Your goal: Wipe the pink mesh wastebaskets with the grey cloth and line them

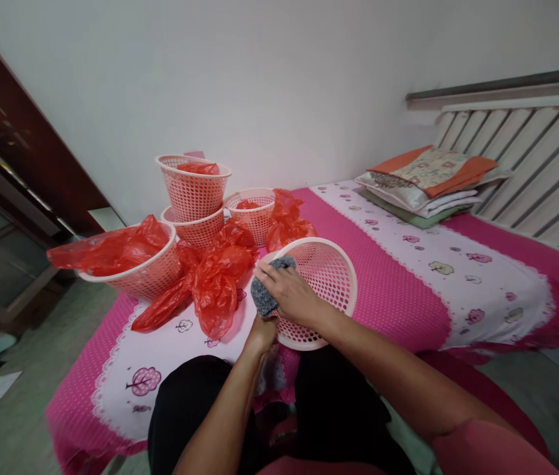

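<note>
A pink plastic mesh basket [332, 267] is tipped on its side at the bed's near edge, its round opening facing right. My right hand [286, 290] presses a dark grey cloth [263, 298] against the outside of the basket, near its base, with fingers closed over the cloth. Below the cloth, my left hand [263, 332] holds the basket at its base end; most of its fingers are hidden. Just left of my hands lie crumpled red plastic bags [222, 284].
Two stacked pink baskets [194, 194], another basket [259, 221] and a bag-filled basket [145, 280] stand at the left. Folded cushions and cloths [430, 181] lie at the far right by a white slatted headboard [531, 158]. A wall [279, 92] rises behind.
</note>
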